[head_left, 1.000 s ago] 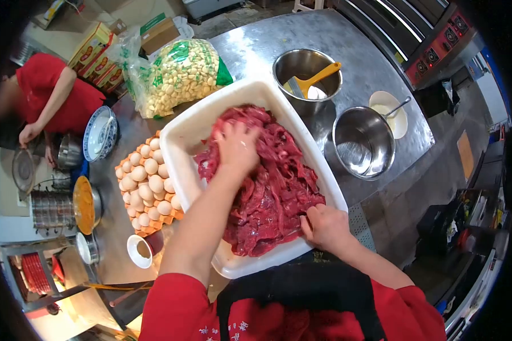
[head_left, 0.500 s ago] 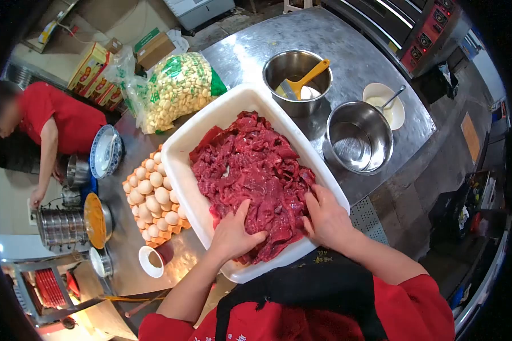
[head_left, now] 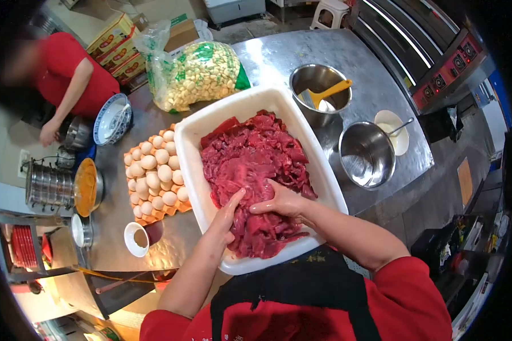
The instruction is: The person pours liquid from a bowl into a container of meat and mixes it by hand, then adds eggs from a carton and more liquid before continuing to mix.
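Note:
A white rectangular tub (head_left: 190, 165) holds a heap of sliced raw red meat (head_left: 250, 150). My left hand (head_left: 224, 219) presses on the near left part of the meat, its thumb and fingers apart and partly hidden in the slices. Close beside it, my right hand (head_left: 281, 202) lies on the middle of the heap with fingers curved into the meat and thumb spread. Slices bunch up between the two hands.
Left of the tub are an egg tray (head_left: 153, 176), a paper cup (head_left: 136, 238) and a bag of peeled cloves (head_left: 202, 74). Steel pots (head_left: 367, 154) (head_left: 318, 116) and a white bowl (head_left: 401, 142) stand right. A co-worker (head_left: 77, 74) is at the far left.
My right hand has moved left from the tub's right side to the middle of the meat, nearer my left hand. The view has shifted, and the co-worker's arm has moved slightly.

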A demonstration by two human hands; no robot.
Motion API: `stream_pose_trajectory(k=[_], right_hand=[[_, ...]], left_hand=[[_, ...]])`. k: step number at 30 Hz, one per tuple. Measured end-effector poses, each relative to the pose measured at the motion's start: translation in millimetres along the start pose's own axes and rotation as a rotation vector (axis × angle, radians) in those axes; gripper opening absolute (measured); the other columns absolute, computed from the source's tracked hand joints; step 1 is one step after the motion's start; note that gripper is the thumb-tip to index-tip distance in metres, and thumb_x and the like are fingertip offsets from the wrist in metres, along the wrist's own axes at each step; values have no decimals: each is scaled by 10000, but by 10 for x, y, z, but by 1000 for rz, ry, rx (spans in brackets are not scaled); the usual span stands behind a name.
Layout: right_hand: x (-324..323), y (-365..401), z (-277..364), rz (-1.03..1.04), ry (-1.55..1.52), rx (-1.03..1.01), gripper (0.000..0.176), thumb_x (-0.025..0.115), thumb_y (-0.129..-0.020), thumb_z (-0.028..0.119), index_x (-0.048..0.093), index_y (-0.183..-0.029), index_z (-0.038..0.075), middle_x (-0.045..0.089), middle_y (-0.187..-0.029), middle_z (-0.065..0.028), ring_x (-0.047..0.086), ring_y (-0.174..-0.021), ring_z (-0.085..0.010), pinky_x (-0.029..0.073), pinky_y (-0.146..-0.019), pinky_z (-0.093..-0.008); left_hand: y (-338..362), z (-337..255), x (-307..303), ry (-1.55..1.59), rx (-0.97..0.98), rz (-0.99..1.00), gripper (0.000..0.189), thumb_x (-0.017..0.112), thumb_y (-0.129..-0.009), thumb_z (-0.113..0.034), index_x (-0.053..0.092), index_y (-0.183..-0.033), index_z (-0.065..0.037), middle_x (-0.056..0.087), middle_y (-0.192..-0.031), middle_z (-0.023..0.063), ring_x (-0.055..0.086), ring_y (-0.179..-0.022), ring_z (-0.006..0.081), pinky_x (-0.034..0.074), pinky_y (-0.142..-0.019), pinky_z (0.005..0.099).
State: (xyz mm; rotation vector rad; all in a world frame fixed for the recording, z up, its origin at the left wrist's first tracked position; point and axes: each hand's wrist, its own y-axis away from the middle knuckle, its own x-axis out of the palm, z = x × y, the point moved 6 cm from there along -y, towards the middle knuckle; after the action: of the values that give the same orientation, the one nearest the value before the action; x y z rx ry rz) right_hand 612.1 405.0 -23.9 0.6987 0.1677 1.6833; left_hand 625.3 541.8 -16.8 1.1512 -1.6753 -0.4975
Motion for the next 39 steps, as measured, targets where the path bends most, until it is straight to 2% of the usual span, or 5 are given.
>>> stream_pose_trajectory(k=[13, 18, 24, 30, 39], right_hand=[[278, 355, 2273, -309, 615, -777, 518, 696, -685, -22, 575, -1188, -3, 658, -991, -83, 619, -876, -154, 509, -806, -271], [502, 274, 2559, -306, 811, -948, 525, 581, -793, -21, 457, -1302, 4, 649, -1048, -162, 619, -965, -229, 496, -849, -320], [161, -360, 1851, 110, 1481, -329, 678, 518, -760, -24, 407, -1397, 180, 589, -1125, -221, 578, -1066, -376, 467, -911, -400], [95, -460, 893, -325, 1562, -114, 597, 699, -771, 363, 512, -1306, 176, 434, -1382, -105, 379, -1276, -379, 432, -957, -574], [716, 475, 25, 532, 1676, -375, 307, 627, -819, 297, 637, -1108, 194, 508, -1194, -102, 495, -1104, -318, 535, -792, -449]], left_hand=[[981, -1150, 823, -836, 1068, -78, 255, 722, -763, -90, 651, -997, -15, 685, -984, 78, 649, -854, 152, 537, -757, 334], [984, -921, 1011, -1422, 1150, 10, 471, 675, -648, 7, 632, -1115, -39, 613, -1134, 200, 594, -1066, 361, 471, -948, 389], [728, -648, 214, -1224, 868, -211, 475, 713, -753, -42, 607, -1214, -82, 507, -1294, 164, 650, -942, 239, 539, -819, 328], [753, -329, -144, -835, 995, -451, 275, 653, -821, -13, 656, -1095, -32, 619, -1021, 71, 605, -757, 94, 496, -652, 228], [810, -325, -140, -908, 1295, -617, 212, 611, -825, 37, 653, -1030, 4, 623, -976, 108, 618, -779, 192, 497, -659, 275]])
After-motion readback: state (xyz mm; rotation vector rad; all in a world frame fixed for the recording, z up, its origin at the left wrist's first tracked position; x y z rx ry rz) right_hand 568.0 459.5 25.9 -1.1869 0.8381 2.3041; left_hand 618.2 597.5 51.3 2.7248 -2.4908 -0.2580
